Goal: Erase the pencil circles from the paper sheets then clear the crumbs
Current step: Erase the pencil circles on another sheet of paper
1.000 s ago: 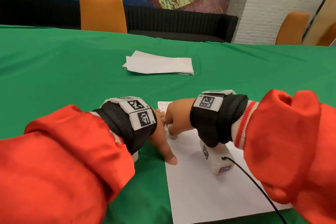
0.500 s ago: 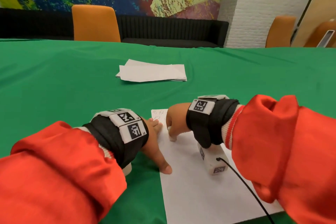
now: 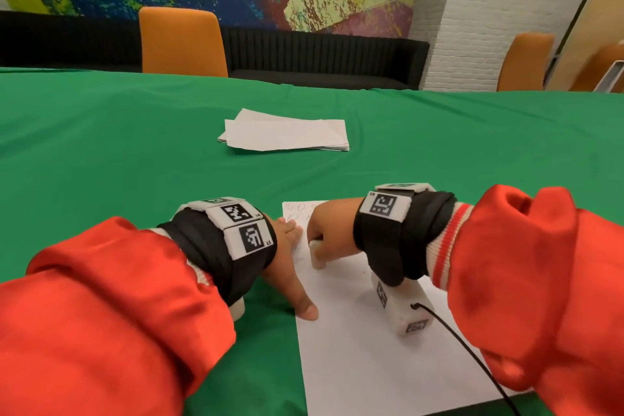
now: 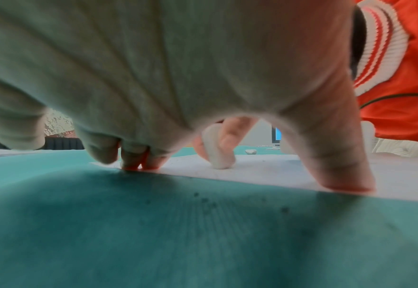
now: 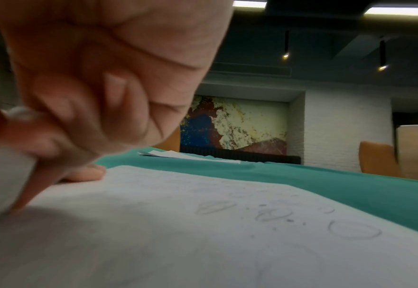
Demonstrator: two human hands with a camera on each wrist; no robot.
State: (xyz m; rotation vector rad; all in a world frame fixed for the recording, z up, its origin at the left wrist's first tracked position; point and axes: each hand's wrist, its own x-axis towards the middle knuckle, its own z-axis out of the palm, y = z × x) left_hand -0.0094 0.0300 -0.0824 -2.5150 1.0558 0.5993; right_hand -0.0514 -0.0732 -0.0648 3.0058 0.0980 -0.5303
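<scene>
A white paper sheet (image 3: 371,348) lies on the green tablecloth in front of me, with pencil circles (image 3: 293,213) near its far left corner. Those circles (image 5: 354,231) show faintly in the right wrist view, with dark crumbs (image 5: 289,220) among them. My right hand (image 3: 324,230) grips a white eraser (image 3: 317,255) and presses its tip on the sheet. The eraser (image 4: 217,152) stands upright between its fingers. My left hand (image 3: 287,263) lies spread on the sheet's left edge, fingertips (image 4: 346,181) and thumb pressing the paper flat.
A stack of white sheets (image 3: 287,135) lies further back on the table's middle. Orange chairs (image 3: 182,44) stand behind the table, another (image 3: 523,61) at the right. A black cable (image 3: 472,358) runs from the right wrist camera across the sheet. Small dark crumbs (image 4: 207,200) dot the cloth.
The right hand with the eraser has shifted slightly over the sheet's upper left area. The left hand keeps pressing the paper's edge. My head view has tilted a little.
</scene>
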